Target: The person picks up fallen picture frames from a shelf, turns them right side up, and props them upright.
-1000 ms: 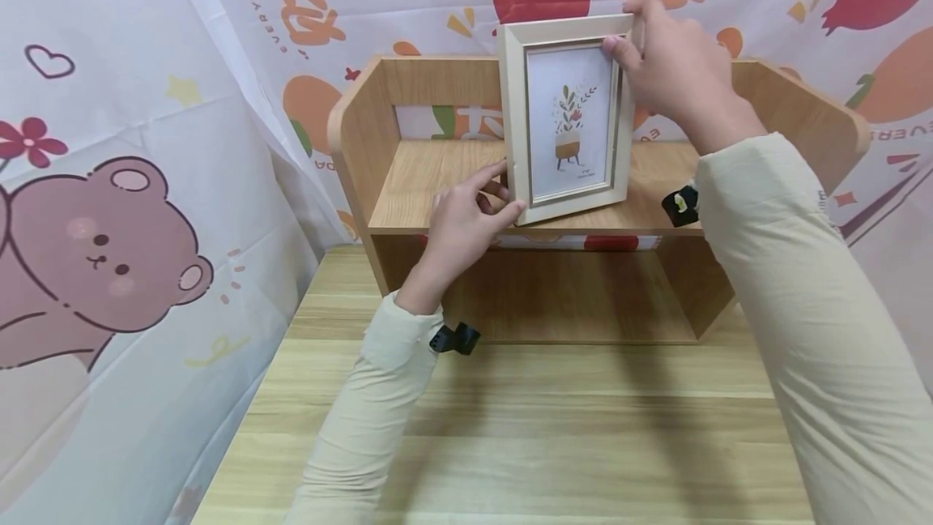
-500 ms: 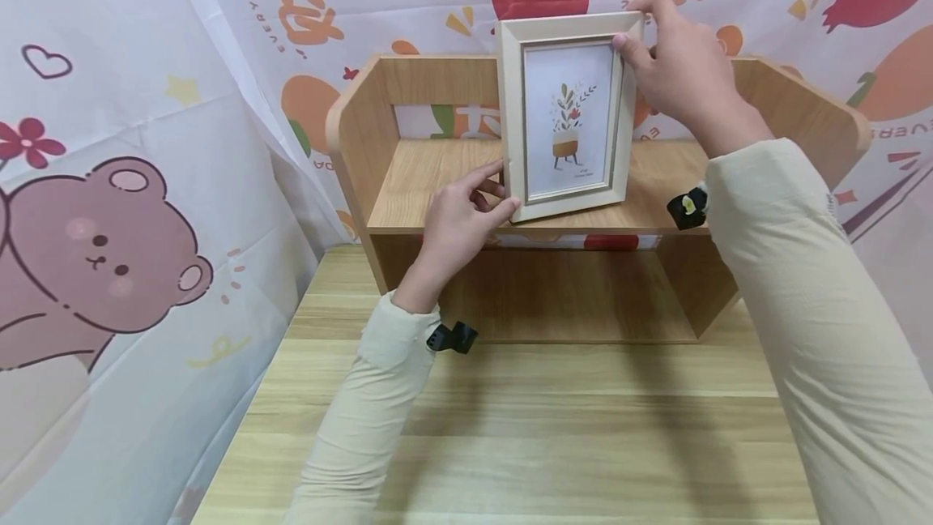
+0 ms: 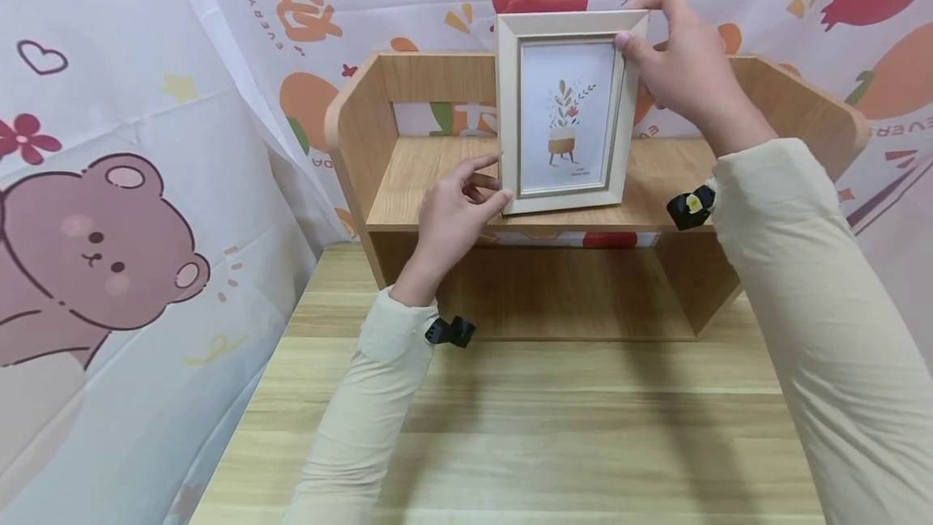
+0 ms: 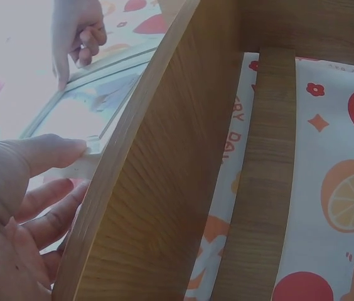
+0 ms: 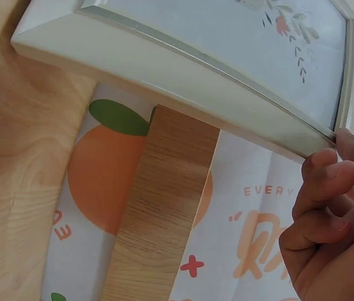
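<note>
A cream picture frame point(image 3: 564, 116) with a potted-plant print stands upright on the upper board of a small wooden desk shelf point(image 3: 437, 168), leaning slightly back. My left hand point(image 3: 455, 213) pinches its lower left edge, thumb near the front corner and fingers at the side. At the top right corner, my right hand point(image 3: 688, 71) grips the frame, thumb on the front border and fingertips partly hidden behind. In the right wrist view the side border point(image 5: 183, 69) slants over the board, with the remaining fingers point(image 5: 318, 226) curled beside it.
The shelf has raised side panels point(image 3: 357, 128), a back rail and a lower compartment point(image 3: 568, 290). It stands on a light wood table point(image 3: 539, 436). A printed fruit cloth point(image 3: 430, 14) hangs close behind, and a bear-patterned cloth point(image 3: 109, 249) hangs at left.
The frame has turned a little to face more squarely forward, its lower edge shifting slightly left. Left hand has eased left with it; right hand has moved slightly right along the top corner.
</note>
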Demonstrator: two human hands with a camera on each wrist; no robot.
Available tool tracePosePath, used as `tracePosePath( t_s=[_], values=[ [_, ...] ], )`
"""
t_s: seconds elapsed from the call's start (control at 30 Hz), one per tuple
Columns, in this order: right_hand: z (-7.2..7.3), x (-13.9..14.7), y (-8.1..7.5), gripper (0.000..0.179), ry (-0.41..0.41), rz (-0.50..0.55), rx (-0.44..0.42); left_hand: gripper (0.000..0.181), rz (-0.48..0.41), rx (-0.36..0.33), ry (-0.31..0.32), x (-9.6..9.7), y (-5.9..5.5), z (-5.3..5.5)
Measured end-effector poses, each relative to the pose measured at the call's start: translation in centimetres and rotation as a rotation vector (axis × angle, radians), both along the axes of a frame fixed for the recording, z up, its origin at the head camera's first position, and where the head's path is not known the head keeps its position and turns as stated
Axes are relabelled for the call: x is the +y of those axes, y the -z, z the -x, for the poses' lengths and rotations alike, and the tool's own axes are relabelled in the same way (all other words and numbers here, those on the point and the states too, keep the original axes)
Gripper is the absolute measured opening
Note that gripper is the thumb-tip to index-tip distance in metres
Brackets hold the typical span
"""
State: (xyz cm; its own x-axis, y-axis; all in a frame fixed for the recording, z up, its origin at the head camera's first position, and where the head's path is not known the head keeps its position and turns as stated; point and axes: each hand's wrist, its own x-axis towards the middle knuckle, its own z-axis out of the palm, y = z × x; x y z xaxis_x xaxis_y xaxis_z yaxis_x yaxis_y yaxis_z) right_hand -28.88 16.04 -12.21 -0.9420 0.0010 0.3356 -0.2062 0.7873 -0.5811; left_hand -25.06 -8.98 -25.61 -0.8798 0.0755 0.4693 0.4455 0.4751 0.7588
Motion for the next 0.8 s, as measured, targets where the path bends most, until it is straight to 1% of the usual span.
tracePosePath(
  t_s=[0.17,0.4,0.63,0.8],
  values=[
    [-0.04,0.22,0.11,0.051,-0.006,0.009,0.005,0.045,-0.011,-0.015,0.002,-0.11,-0.09,0.19],
    [0.04,0.28,0.76,0.049,-0.030,0.027,0.007,0.044,-0.006,-0.028,-0.013,-0.13,-0.06,0.21],
    [-0.08,0.11,0.95,0.051,-0.023,0.029,0.010,0.045,-0.005,-0.051,-0.027,-0.07,-0.03,0.28],
    [-0.27,-0.02,1.00,0.053,-0.014,0.020,0.014,0.044,-0.001,-0.050,-0.034,-0.11,0.00,0.35]
  ],
)
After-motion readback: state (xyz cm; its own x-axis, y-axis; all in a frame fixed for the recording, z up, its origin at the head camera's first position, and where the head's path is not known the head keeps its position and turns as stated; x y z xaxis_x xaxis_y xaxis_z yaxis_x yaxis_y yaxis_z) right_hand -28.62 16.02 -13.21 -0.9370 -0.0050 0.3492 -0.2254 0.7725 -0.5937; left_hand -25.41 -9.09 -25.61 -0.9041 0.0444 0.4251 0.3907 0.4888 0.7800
